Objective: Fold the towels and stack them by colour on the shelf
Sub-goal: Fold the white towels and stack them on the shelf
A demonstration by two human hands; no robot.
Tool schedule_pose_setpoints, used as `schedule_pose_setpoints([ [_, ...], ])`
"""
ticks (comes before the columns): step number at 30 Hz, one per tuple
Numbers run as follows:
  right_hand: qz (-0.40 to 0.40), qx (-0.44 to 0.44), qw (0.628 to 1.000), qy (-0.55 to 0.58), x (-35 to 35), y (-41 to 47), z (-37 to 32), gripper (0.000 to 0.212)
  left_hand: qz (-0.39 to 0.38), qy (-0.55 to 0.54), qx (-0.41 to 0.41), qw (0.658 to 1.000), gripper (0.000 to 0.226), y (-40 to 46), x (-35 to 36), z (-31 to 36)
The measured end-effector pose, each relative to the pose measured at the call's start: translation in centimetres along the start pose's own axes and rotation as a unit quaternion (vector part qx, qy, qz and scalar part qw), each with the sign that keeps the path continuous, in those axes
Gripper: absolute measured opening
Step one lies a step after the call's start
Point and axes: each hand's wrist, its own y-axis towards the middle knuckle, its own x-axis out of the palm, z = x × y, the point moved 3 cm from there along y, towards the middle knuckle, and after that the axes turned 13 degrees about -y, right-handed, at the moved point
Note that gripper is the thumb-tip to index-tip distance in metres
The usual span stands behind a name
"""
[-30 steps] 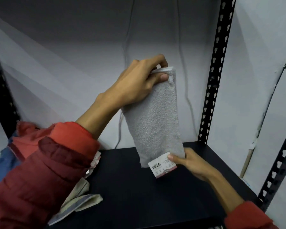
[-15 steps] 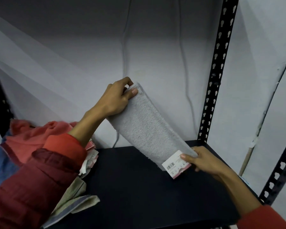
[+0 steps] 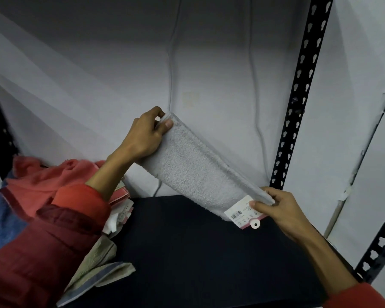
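Since the earlier frames the grey towel (image 3: 193, 172) has tipped from nearly upright to a slant across mid-frame, above the dark shelf (image 3: 198, 252). The left hand (image 3: 142, 135) pinches its upper end, the right hand (image 3: 278, 207) its lower end (by the card tag (image 3: 242, 213)). Folded, nubbly terry; rumpled coral towels (image 3: 53, 178) lie at left.

A folded grey terry towel (image 3: 196, 172) slants in the air above the black shelf (image 3: 198, 252), its paper tag at the lower end. Unfolded pink, blue and pale towels (image 3: 53, 181) lie heaped on the shelf's left side.
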Motion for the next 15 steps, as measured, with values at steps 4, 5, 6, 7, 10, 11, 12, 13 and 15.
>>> schedule_pose_setpoints([
  [4, -0.046, 0.006, 0.998, 0.036, 0.3, -0.4, -0.7, 0.018, -0.003, 0.002, -0.007, 1.000, 0.030, -0.1, -0.3, -0.2],
  [5, -0.042, 0.022, 0.995, 0.085, 0.4, -0.4, -0.6, 0.022, -0.007, 0.002, -0.011, 1.000, 0.030, -0.1, -0.3, -0.3],
  [6, -0.035, 0.044, 0.988, 0.141, 0.6, -0.5, -0.3, 0.027, -0.011, 0.001, -0.016, 1.000, 0.031, -0.1, -0.3, -0.4],
  [7, -0.031, 0.068, 0.978, 0.195, 0.8, -0.5, -0.1, 0.031, -0.015, 0.000, -0.024, 1.000, 0.032, -0.1, -0.2, -0.6],
  [10, -0.039, 0.122, 0.942, 0.310, 1.5, -0.5, 0.8, 0.036, -0.030, -0.003, -0.058, 0.998, 0.034, -0.2, 0.1, -1.7],
  [11, -0.049, 0.135, 0.933, 0.330, 1.8, -0.5, 1.1, 0.038, -0.036, -0.006, -0.068, 0.997, 0.034, -0.3, 0.3, -2.1],
  [12, -0.062, 0.149, 0.926, 0.341, 2.2, -0.5, 1.5, 0.038, -0.042, -0.008, -0.078, 0.996, 0.034, -0.4, 0.6, -2.5],
  [13, -0.074, 0.166, 0.922, 0.342, 2.7, -0.6, 1.9, 0.038, -0.046, -0.006, -0.088, 0.995, 0.034, -0.6, 0.8, -2.9],
  [15, -0.090, 0.194, 0.924, 0.316, 3.6, -0.9, 2.7, 0.041, -0.051, 0.004, -0.102, 0.993, 0.034, -0.9, 1.3, -3.6],
])
